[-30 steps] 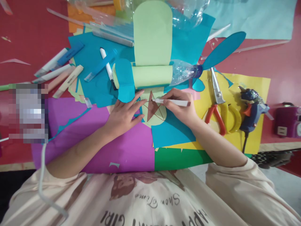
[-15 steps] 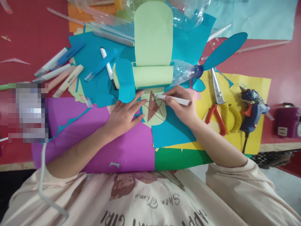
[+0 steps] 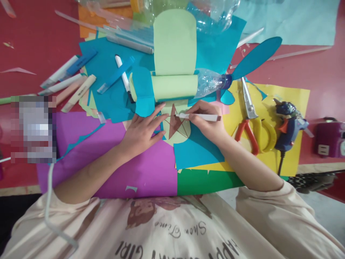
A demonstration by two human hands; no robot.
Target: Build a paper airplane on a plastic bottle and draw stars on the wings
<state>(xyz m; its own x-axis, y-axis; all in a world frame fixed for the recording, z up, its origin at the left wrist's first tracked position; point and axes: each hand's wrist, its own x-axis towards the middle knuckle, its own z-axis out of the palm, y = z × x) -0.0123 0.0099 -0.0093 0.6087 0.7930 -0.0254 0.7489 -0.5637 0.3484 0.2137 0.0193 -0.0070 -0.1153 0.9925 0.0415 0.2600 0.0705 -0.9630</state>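
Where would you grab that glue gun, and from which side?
Probably by its blue handle, coming from the near side: the glue gun lies on yellow paper with the handle's end nearest, the orange trigger on its left and the cord trailing from that end.

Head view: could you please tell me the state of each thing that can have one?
Marker: uncapped
Right hand: closed around the marker
Left hand: spread, gripping nothing
Star: partly coloured
Bottle: capped, lying sideways
Scissors: lying down, blades apparently together
Glue gun: lying down, power unclear
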